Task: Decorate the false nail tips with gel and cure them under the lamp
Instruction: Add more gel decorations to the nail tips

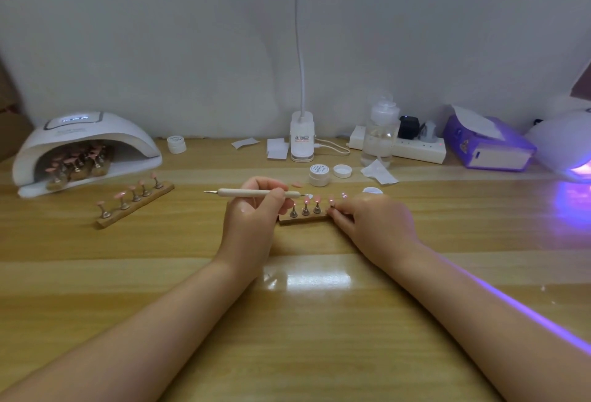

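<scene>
Head view, from left to right across the wooden table [319, 321]: a white curing lamp [86, 145] sits at the far left with its display lit, and several wooden strips of pink nail tips [80, 161] stand inside its opening. Just in front of it lies a second strip [136, 203], angled, with five pink tips on metal stands. A small white jar [176, 144] stands by the wall behind.

At the centre, the left hand [252, 209] has its fingers curled round a wooden dotting tool [256, 192], held level with its fine metal point to the left and its other end over the nails. Below that end sits the working strip [303, 217], carrying pink tips on metal stands; three stands show between the hands. The right hand [367, 219] pinches the right end of this strip, fingertips on the wood.

Behind the hands are an open gel pot [319, 174] with its lid [342, 171] beside it, a clip-on desk lamp [302, 136], a clear pump bottle [382, 133], a power strip [415, 149] and a purple tissue box [486, 142]. At the far right a second lamp [566, 145] glows violet.
</scene>
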Demonstrator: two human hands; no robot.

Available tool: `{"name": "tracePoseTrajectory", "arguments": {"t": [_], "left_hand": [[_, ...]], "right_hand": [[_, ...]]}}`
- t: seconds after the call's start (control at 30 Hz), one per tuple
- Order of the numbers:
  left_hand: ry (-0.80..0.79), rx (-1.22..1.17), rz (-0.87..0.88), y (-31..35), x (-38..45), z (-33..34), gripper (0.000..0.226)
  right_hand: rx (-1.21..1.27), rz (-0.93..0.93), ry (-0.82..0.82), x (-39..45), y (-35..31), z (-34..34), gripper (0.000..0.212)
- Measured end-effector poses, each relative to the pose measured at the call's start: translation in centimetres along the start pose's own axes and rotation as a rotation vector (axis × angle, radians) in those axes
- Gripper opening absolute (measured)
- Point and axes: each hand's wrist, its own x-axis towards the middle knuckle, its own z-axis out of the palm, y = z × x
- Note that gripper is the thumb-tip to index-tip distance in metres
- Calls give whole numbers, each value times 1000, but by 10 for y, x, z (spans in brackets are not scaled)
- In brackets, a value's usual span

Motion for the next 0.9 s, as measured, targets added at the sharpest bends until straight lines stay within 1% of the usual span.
{"name": "tracePoseTrajectory", "arguments": {"t": [0.1, 0.17, 0.27, 0.3, 0.43, 0.57, 0.7, 0.83, 0.9], "left_hand": [[-4, 2, 3, 0, 0, 0, 16], [-7, 15, 25, 0, 0, -1, 16], [-14, 110, 127, 1, -1, -2, 13], [-19, 134, 152, 2, -1, -2, 8], [-12, 165, 189, 4, -4, 0, 9], [-11, 166, 257, 7, -7, 3, 7], [-20, 153, 299, 10, -12, 7, 10], [-36, 197, 316, 10, -14, 8, 11], [-34, 212, 320, 9, -14, 8, 11]], "right_hand": [[0, -36, 53, -2, -1, 0, 37], [55, -73, 127, -4, -3, 0, 33], [175, -90, 261, -7, -6, -1, 22], [199, -84, 278, -8, -7, -2, 19], [306, -51, 246, -9, -8, -5, 5], [459, -48, 230, -10, -9, -6, 5], [624, -48, 177, -10, -10, -4, 6], [698, -41, 188, -11, -9, -2, 7], [727, -27, 183, -10, -10, -1, 5]]}}
